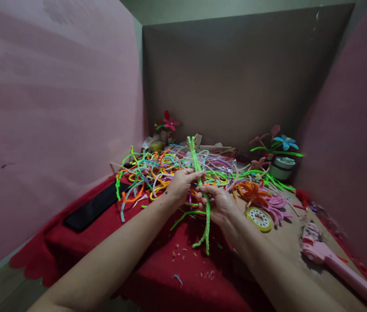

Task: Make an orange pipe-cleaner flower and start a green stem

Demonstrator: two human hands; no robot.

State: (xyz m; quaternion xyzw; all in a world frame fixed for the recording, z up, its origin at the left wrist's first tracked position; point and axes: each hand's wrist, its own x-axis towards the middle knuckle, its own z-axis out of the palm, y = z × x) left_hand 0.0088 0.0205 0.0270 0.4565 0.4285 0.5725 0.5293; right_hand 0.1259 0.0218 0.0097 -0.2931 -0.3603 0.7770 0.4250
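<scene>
A bundle of bright green pipe cleaners [195, 157] stands nearly upright between my hands, its ends spread at the top and bottom. My left hand [185, 184] is closed on the bundle at its middle, thumb laid against it. Just below, my right hand [217, 201] pinches the same stems with its fingers wrapped round them. A green side strand [183, 219] curves off to the left beneath my hands. Behind them lies a tangled heap of many-coloured pipe cleaners [157, 171].
A black phone-like slab [94, 206] lies at left on the red cloth [167, 279]. On the right are an orange pipe-cleaner flower [251, 193], a yellow tape roll [259, 219], pink pipe cleaners [276, 203] and a pink glue gun [333, 260]. A blue flower [285, 142] stands at the back.
</scene>
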